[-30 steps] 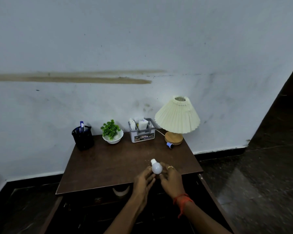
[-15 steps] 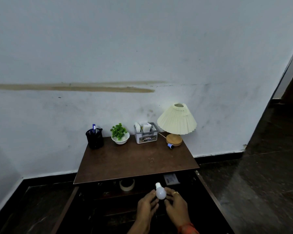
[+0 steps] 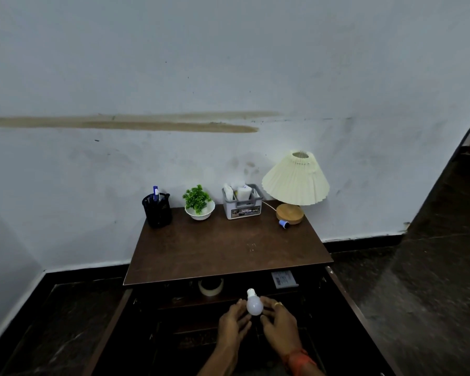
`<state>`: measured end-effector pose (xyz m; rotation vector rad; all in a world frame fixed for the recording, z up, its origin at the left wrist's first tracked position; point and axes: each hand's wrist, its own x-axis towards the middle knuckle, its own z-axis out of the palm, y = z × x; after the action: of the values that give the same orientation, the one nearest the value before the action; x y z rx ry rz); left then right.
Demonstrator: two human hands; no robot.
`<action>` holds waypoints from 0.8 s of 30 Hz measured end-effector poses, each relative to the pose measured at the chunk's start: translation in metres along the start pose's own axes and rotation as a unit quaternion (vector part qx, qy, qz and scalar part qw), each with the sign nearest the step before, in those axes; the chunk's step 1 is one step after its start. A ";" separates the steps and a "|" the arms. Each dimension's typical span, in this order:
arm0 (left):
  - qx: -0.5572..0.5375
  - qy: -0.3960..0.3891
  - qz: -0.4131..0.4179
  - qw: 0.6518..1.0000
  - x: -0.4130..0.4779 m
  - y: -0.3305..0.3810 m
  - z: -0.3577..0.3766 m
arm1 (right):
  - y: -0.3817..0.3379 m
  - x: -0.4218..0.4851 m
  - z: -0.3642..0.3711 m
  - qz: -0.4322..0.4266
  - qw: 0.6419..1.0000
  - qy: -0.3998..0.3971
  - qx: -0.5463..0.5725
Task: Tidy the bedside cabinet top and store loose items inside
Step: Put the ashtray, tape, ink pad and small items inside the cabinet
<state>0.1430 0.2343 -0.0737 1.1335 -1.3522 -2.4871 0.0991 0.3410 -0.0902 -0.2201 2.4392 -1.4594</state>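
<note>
A white light bulb (image 3: 253,305) is held between my left hand (image 3: 234,324) and my right hand (image 3: 278,322), fingertips of both curled round it, cap pointing away from me. The hands are over the open dark drawer (image 3: 228,321) in front of the brown cabinet top (image 3: 228,248). Inside the drawer lie a roll of tape (image 3: 210,286) and a small white card (image 3: 283,279). At the back of the top stand a black pen holder (image 3: 157,209), a green plant in a white bowl (image 3: 199,203), a grey organiser box (image 3: 242,205) and a pleated lamp (image 3: 295,183).
A small blue-and-white item (image 3: 284,224) lies by the lamp's wooden base. The white wall rises right behind the cabinet. Dark floor lies to both sides, and a dark wall or door edge (image 3: 467,147) stands at the far right.
Both hands carried the bulb back from above the cabinet top's front edge down to over the open drawer. The view pulled back, so the cabinet looks farther away.
</note>
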 end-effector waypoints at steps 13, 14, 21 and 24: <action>0.080 0.005 0.000 0.997 0.117 0.001 -0.026 | 0.017 0.090 0.055 0.032 0.998 -0.056 -0.025; 0.091 0.004 0.006 0.996 0.127 0.000 -0.026 | 0.021 0.098 0.059 0.042 0.997 -0.059 -0.030; 0.163 0.076 -0.004 0.984 0.199 -0.017 -0.034 | 0.044 0.145 0.083 0.095 0.990 -0.079 -0.074; 0.189 0.084 -0.003 0.978 0.211 -0.019 -0.037 | 0.045 0.156 0.088 0.112 0.985 -0.094 -0.096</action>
<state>0.0196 0.1354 -0.2197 1.3781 -1.8201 -2.1305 -0.0197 0.2463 -0.1953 -0.1113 2.3622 -1.0609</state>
